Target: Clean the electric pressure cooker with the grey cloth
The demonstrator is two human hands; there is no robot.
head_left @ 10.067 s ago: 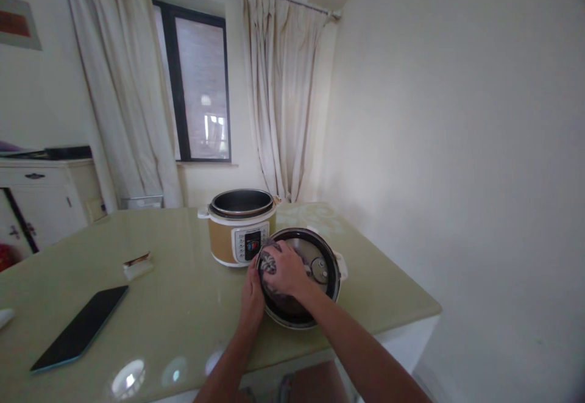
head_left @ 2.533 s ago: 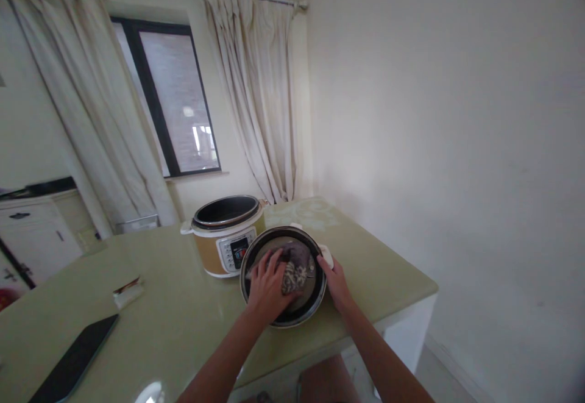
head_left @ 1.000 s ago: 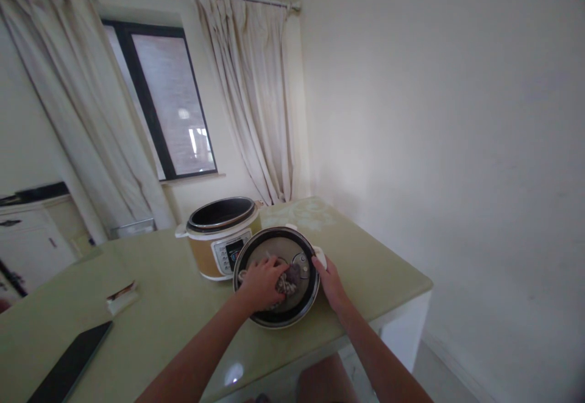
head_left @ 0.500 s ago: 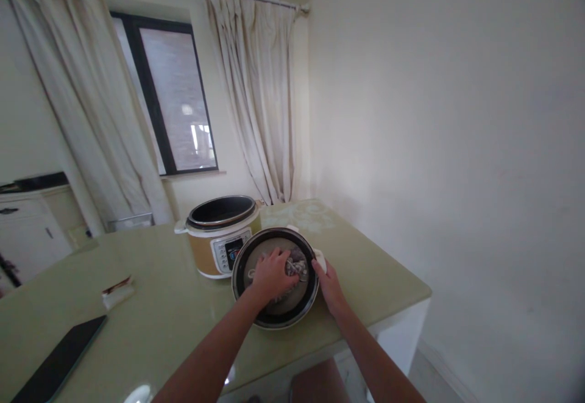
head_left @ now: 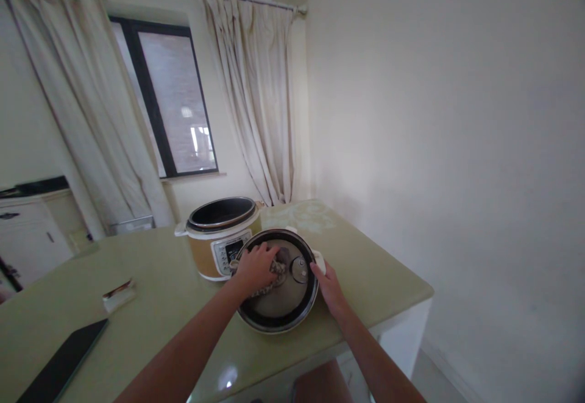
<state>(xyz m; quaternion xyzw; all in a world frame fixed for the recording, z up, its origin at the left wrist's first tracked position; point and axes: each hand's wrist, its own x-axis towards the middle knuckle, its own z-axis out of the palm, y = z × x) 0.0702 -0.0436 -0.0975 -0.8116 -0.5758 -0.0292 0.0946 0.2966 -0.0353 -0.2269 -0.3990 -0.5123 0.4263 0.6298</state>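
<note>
A round pressure cooker lid [head_left: 287, 302] is propped up at the table's near side, its grey inner face with a black ring turned toward me. My right hand [head_left: 328, 281] grips the white tab on the lid's right rim. Pressed against the left part of the inner face is my left hand [head_left: 256, 267], fingers curled over a crumpled grey patterned cloth [head_left: 276, 272]. Right of the cloth shows a small round metal valve cover [head_left: 300, 269]. Just behind the lid stands the electric pressure cooker [head_left: 201, 253], white and gold, with its dark pot uncovered.
The green tabletop [head_left: 169, 305] carries a black tablet-like slab [head_left: 64, 357] at the left front and a small white packet [head_left: 119, 295] behind it. A plain wall [head_left: 434, 147] rises on the right. Curtains [head_left: 260, 98] and a window are at the back.
My left hand and the cloth have slid left across the lid's inner face, uncovering the round valve cover. My right hand keeps its hold on the rim.
</note>
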